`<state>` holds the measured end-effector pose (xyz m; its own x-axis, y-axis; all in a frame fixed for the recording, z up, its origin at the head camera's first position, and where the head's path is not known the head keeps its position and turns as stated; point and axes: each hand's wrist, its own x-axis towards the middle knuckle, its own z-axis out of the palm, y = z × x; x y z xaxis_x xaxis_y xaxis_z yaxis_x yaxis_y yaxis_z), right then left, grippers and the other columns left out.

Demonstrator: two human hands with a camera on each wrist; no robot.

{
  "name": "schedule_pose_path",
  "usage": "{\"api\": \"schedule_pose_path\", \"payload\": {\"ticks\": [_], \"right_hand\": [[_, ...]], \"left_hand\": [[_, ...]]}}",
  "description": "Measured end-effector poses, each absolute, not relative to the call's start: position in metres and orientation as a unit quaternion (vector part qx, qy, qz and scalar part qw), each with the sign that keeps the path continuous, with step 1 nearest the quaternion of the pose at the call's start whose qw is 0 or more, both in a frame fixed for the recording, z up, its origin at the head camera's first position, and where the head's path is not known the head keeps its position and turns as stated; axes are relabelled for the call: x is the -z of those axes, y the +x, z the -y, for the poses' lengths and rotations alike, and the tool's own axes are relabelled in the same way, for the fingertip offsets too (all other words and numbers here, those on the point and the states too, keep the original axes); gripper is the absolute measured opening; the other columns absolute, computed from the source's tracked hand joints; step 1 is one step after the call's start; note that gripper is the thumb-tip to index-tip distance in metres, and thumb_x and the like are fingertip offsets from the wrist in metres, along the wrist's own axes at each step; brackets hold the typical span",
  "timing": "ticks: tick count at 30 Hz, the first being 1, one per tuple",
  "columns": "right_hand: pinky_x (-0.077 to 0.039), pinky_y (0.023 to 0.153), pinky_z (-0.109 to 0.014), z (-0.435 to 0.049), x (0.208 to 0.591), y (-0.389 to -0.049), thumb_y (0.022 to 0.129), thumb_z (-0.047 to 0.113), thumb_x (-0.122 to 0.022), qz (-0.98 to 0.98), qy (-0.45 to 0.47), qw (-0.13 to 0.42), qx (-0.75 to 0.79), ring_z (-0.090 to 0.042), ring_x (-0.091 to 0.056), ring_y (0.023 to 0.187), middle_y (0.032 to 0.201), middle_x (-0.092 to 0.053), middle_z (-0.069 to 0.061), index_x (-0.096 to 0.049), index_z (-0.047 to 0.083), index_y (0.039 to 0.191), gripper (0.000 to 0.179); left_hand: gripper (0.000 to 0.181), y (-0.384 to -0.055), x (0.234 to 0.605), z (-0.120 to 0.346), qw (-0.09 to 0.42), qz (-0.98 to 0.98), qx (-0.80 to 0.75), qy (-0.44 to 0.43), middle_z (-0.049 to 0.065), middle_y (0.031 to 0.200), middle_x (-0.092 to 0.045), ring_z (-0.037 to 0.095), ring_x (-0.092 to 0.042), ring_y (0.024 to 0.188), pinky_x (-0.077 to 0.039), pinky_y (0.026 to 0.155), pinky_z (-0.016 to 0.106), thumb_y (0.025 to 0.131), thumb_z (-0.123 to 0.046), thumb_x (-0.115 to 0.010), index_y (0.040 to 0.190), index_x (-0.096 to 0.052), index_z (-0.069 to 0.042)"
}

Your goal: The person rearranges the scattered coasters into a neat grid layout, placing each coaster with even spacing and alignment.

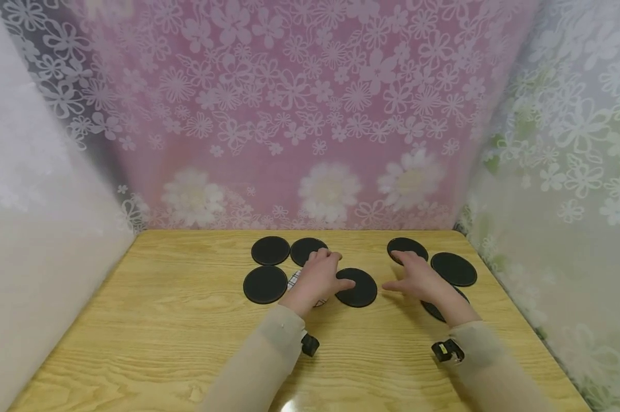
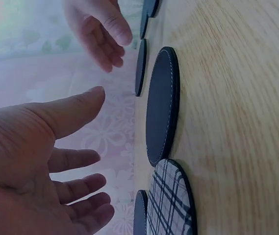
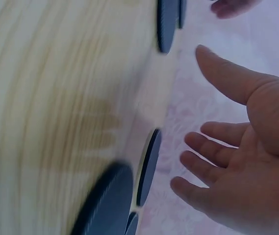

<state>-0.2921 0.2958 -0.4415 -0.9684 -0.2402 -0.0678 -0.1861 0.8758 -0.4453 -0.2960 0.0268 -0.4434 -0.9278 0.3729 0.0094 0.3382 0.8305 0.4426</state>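
My left hand [image 1: 317, 280] hovers over a plaid-faced round coaster [image 2: 171, 200], which it partly hides in the head view. Its fingers are spread and hold nothing. Just right of that hand lies a black stitched coaster [image 1: 358, 289]. My right hand [image 1: 418, 277], fingers also apart and holding nothing, is above the table near the right-hand group. There, one black coaster [image 1: 405, 247] lies behind the fingers, another [image 1: 454, 269] to the right, and a third [image 1: 433, 311] is partly covered by the wrist.
Left of the plaid coaster, black coasters lie at the back left [image 1: 271, 250], back middle [image 1: 305, 249] and front left [image 1: 265, 284] on the wooden table [image 1: 150, 320]. A pink flowered curtain [image 1: 289, 114] hangs behind the table, with pale cloth at both sides.
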Motion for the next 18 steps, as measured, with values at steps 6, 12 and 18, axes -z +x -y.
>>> {"api": "schedule_pose_path", "payload": {"ticks": [6,12,18], "right_hand": [[-0.031,0.116,-0.079,-0.322,0.443,-0.304,0.099,0.042,-0.086,-0.973,-0.102,0.038,0.205,-0.067,-0.026,0.152,0.167,-0.028,-0.044,-0.032,-0.012,0.166,0.102],[-0.030,0.116,-0.079,-0.344,0.442,-0.314,0.098,0.046,-0.085,-0.977,-0.100,0.022,0.186,-0.067,-0.028,0.151,0.166,-0.029,-0.045,-0.031,-0.014,0.165,0.105],[-0.033,0.115,-0.079,-0.363,0.445,-0.323,0.097,0.048,-0.085,-0.982,-0.105,0.016,0.154,-0.067,-0.033,0.148,0.162,-0.034,-0.046,-0.034,-0.016,0.163,0.105]], "left_hand": [[0.082,-0.306,0.440,-0.039,0.039,-0.954,-0.221,0.201,0.014,0.171,-0.041,0.037,-0.036,0.158,-0.034,0.126,0.055,0.102,-0.051,-0.079,0.168,-0.048,-0.014],[0.086,-0.316,0.441,-0.052,0.026,-0.952,-0.215,0.219,0.014,0.174,-0.038,0.037,-0.033,0.161,-0.032,0.127,0.057,0.104,-0.053,-0.077,0.171,-0.042,-0.013],[0.086,-0.330,0.450,-0.068,0.008,-0.956,-0.195,0.218,0.012,0.173,-0.040,0.036,-0.035,0.160,-0.030,0.129,0.055,0.104,-0.056,-0.075,0.171,-0.042,-0.015]]}}
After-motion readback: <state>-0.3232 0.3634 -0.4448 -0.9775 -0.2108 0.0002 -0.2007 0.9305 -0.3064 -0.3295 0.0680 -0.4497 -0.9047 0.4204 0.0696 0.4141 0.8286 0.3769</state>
